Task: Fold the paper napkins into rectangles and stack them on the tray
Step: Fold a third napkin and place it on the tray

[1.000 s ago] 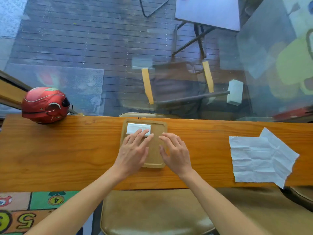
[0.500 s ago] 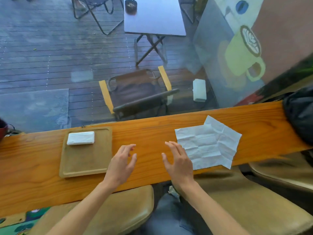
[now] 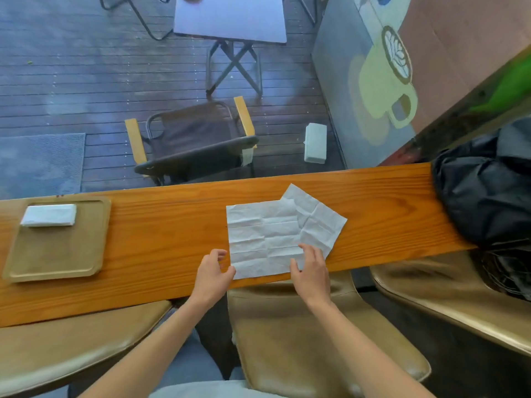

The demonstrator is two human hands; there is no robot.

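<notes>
Two unfolded white paper napkins point(image 3: 267, 234) lie overlapped on the wooden counter point(image 3: 161, 239), creased, the lower one point(image 3: 321, 222) turned at an angle. My left hand point(image 3: 212, 272) touches the top napkin's near left corner, thumb at its edge, fingers apart. My right hand point(image 3: 311, 267) rests on its near right part, fingers spread. At the far left stands a tan tray point(image 3: 57, 259) with one folded white napkin point(image 3: 48, 215) at its far edge.
A black bag point(image 3: 485, 193) lies on the counter's right end. Tan cushioned stools point(image 3: 316, 334) stand under the near edge. Beyond the glass are a folding chair point(image 3: 189, 139) and a small table point(image 3: 230, 18) on decking.
Both hands left the tray and moved right to the unfolded napkins. The view swung right, so the tray now sits at the far left. The hands now touch the top napkin's near edge.
</notes>
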